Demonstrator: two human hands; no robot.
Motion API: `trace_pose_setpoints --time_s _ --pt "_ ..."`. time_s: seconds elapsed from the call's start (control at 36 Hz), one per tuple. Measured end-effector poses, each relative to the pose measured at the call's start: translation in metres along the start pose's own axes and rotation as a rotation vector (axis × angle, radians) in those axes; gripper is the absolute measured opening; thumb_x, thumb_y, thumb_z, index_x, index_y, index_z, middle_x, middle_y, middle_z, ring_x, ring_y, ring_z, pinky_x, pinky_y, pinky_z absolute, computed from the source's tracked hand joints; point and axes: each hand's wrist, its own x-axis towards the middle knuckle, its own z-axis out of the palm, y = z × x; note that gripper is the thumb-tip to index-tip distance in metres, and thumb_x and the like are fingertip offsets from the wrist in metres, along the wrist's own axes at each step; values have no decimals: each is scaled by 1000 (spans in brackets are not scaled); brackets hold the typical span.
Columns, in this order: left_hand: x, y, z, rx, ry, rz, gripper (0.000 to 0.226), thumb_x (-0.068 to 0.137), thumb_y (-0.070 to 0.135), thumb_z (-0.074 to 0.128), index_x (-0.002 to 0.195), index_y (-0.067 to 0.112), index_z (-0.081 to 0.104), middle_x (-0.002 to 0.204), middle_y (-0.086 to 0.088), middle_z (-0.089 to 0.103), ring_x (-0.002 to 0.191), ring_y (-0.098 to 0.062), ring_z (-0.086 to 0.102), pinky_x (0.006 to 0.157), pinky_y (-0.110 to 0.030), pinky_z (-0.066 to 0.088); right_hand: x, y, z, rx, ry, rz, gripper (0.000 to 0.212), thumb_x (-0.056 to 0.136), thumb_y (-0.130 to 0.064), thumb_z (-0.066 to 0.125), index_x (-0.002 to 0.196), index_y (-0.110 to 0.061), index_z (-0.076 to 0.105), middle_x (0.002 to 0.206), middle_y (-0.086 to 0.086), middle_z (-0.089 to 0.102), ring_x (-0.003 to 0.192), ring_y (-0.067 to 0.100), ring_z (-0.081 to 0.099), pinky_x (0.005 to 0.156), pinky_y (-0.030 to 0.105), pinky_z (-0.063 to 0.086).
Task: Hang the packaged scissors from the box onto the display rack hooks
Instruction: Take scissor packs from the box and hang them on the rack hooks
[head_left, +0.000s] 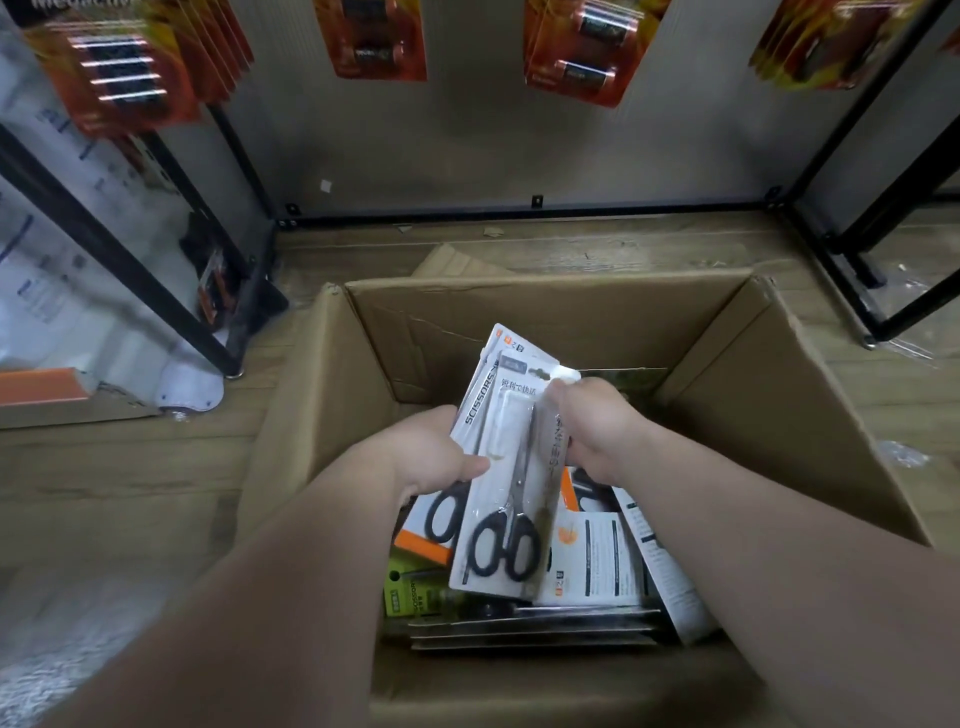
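Note:
An open cardboard box (779, 415) stands on the floor below me. Over it I hold a small stack of packaged scissors (506, 467), white cards with black-handled scissors and "SCISSORS" down the side. My left hand (436, 457) grips the stack's left edge, thumb on the front card. My right hand (592, 426) grips the right edge near the top of the cards. More scissor packs (597, 561) lie loose in the box bottom, some white and orange, one green. The display rack wall (467, 130) rises behind the box.
Orange battery packs (374, 41) hang from hooks along the top of the rack. Black metal rack legs (244, 171) stand left and right of the box (872, 135). A flat cardboard piece and an orange-edged box (47, 389) lie on the wooden floor at left.

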Motion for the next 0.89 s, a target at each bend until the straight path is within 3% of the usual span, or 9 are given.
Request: trace_pose_setpoints --time_s 0.11,0.25,0.33,0.42,0.53,0.61,0.67,0.72,0.89 --pt "1 0 0 -35 -82 -33 23 97 19 63 118 29 61 108 3 74 98 -18 70 82 -37 55 3 0 1 33 11 66 25 97 -23 43 113 -15 60 107 15 71 102 36 68 94 54 51" --pt "1 3 3 -83 -204 -127 22 96 30 64 117 28 63 102 -1 77 104 -24 70 92 -49 54 5 0 4 73 23 75 21 97 -18 43 103 -13 62 110 17 70 108 38 66 97 61 48" --pt "1 4 4 -11 -172 -90 14 94 36 67 107 31 66 93 3 78 95 -20 73 90 -46 57 4 -1 5 51 20 60 24 97 -25 47 116 -14 57 116 17 67 106 35 66 88 57 55" --pt "3 4 1 58 -89 -66 12 99 22 59 106 30 64 88 3 78 81 -15 75 66 -32 57 2 -2 0 -4 -75 8 40 100 -34 49 132 -13 41 121 11 63 104 30 66 77 48 60" --pt "5 2 -4 80 19 -74 17 97 15 56 108 23 65 91 -2 74 77 -18 70 55 -25 49 -1 5 -23 -799 -11 -244 42 105 -43 32 114 -9 56 116 12 62 110 30 60 89 38 52" --pt "6 -2 -7 150 64 -79 19 96 13 56 112 14 65 96 -7 70 77 -22 64 50 -23 40 3 21 -43 -1213 -171 -292 39 100 -46 44 98 -15 67 98 9 69 93 28 65 77 33 51" --pt "5 -3 -8 187 41 -91 19 97 13 54 112 10 66 93 -8 69 76 -23 63 51 -23 41 -2 28 -50 -1378 -362 -221 32 91 -55 56 94 -25 67 94 1 68 87 23 66 71 31 50" --pt "3 -3 -8 222 15 -111 17 99 14 53 111 11 65 91 -7 69 76 -22 65 52 -25 44 -7 31 -53 -1466 -456 -168 28 86 -58 63 98 -32 66 99 -5 65 89 15 63 78 31 52" --pt "-1 0 -7 276 6 -105 18 100 14 51 113 12 65 90 -7 68 80 -24 65 53 -25 46 -6 35 -46 -1549 -458 -161 22 88 -40 69 105 -28 63 105 0 65 88 17 63 72 32 50"
